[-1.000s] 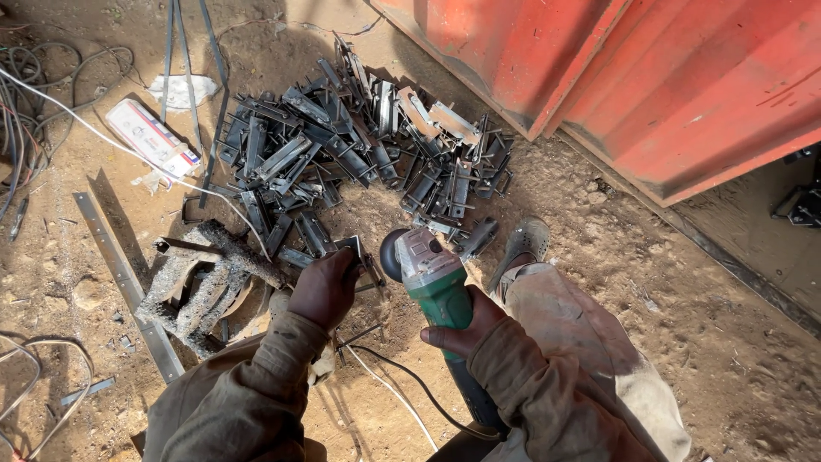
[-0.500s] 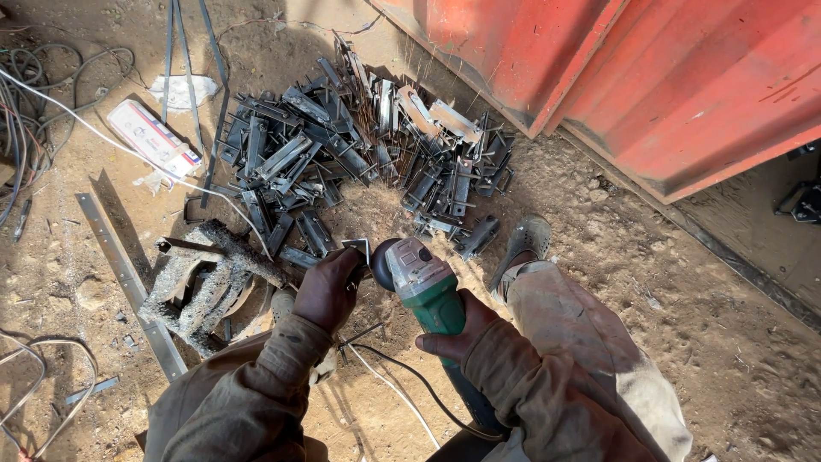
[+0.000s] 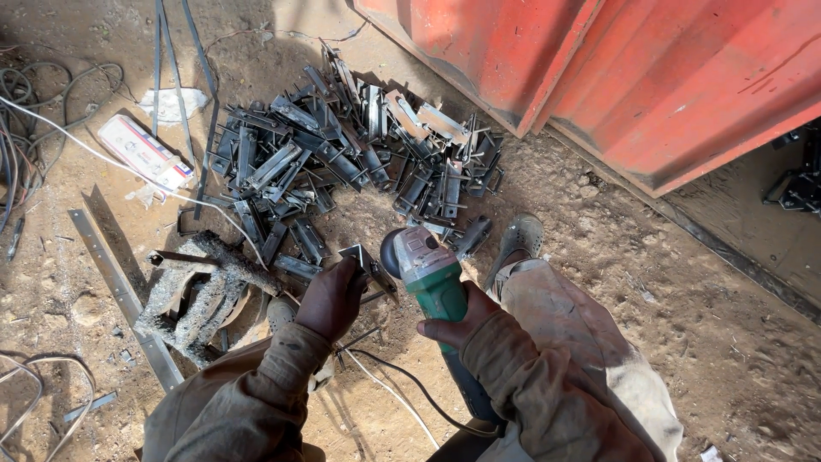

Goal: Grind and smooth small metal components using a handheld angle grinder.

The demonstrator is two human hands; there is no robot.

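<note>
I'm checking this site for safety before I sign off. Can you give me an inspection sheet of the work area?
Surface: bare dirt ground, dusty and stony.
Job's things: green angle grinder; small metal bracket.
Clutter: pile of dark metal brackets; flat steel bars; flat white box.
Hands: left hand holds the bracket; right hand grips the grinder.
Cables: white cord; dark cord; coiled wires.
Surroundings: red corrugated metal wall.

One angle grinder (image 3: 428,269), two hands (image 3: 329,299)
</note>
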